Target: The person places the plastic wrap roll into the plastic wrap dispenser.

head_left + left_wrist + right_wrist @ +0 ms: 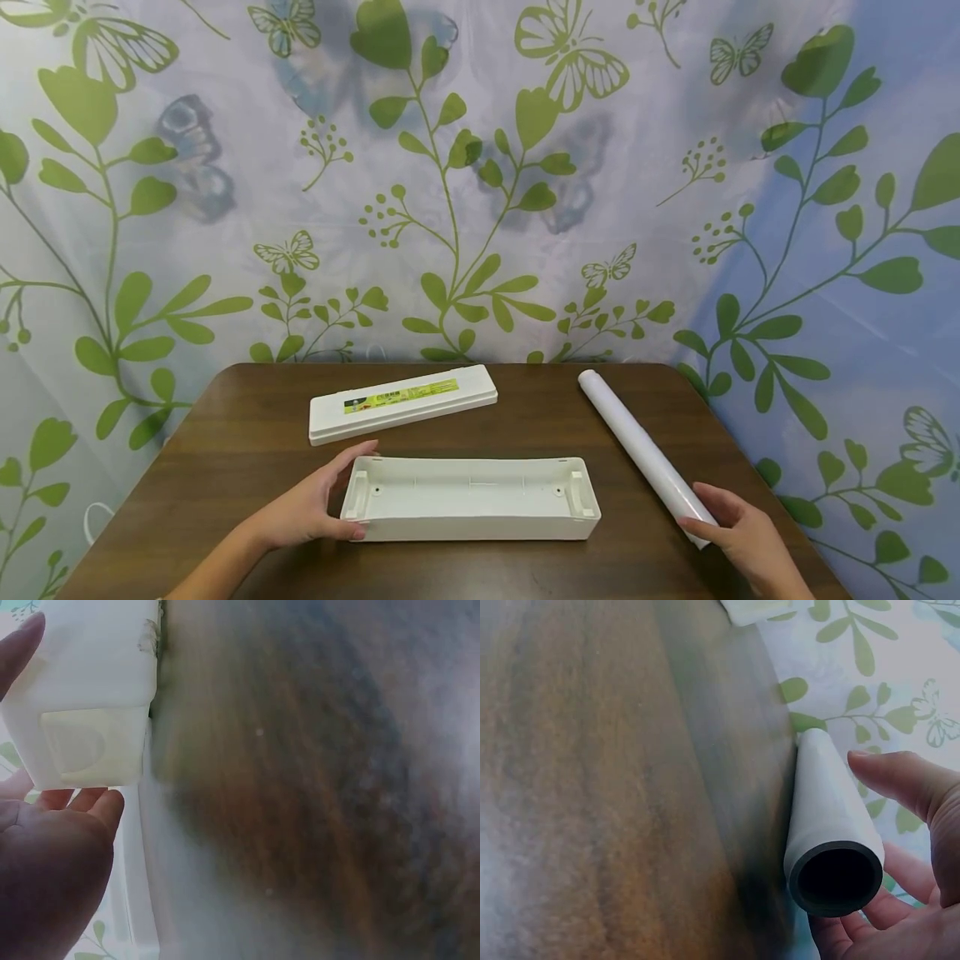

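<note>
A long white plastic box (pixel 472 528) stands on the table with its open side up, showing small holders at both ends inside. My left hand (pixel 315 508) grips its left end, thumb at the front corner and fingers behind. In the left wrist view, the fingertips meet the lower edge of the box (pixel 82 660). To the right lies a glossy white roll (pixel 637 446), slanting away from me. My right hand (pixel 742 542) is around its near end, and the right wrist view shows fingers below the roll (pixel 829 802), thumb beside it, and a dark hollow core.
Behind the box, a white lid (pixel 405 404) with a yellow-green label lies at an angle on the brown wooden table (pixel 540 425). A curtain (pixel 480 208) printed with leaves and butterflies hangs right behind the table and along both sides.
</note>
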{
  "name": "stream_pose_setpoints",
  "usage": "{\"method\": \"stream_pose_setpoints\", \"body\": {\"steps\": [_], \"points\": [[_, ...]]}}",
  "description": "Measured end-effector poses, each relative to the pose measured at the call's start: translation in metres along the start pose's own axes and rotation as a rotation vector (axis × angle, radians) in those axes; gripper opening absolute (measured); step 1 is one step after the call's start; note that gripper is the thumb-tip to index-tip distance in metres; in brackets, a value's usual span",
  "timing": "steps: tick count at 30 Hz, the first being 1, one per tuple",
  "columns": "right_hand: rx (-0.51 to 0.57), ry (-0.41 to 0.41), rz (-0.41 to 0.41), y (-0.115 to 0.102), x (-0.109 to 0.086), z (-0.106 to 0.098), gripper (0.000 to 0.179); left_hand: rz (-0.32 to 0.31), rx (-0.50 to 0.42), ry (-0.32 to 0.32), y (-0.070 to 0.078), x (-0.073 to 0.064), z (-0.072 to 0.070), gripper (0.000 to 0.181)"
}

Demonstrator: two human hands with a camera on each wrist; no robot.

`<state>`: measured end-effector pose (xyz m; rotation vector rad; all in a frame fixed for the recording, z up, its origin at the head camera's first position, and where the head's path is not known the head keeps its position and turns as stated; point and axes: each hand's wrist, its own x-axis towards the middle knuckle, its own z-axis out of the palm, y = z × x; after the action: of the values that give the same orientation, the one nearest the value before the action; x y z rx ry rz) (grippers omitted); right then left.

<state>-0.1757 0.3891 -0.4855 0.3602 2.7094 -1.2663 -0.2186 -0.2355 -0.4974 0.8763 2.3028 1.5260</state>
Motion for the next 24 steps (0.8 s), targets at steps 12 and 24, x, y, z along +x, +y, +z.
{"method": "stream_pose_setpoints", "body": {"steps": [12,24], "points": [[-0.017,0.014,0.019,0.003,-0.002,0.003,0.087,-0.024,-0.102,-0.044,-0.006,0.006,-0.003,0.096],[-0.030,0.051,0.038,0.003,-0.003,0.004,0.085,0.003,-0.274,-0.093,-0.009,0.004,-0.013,0.095]]}}
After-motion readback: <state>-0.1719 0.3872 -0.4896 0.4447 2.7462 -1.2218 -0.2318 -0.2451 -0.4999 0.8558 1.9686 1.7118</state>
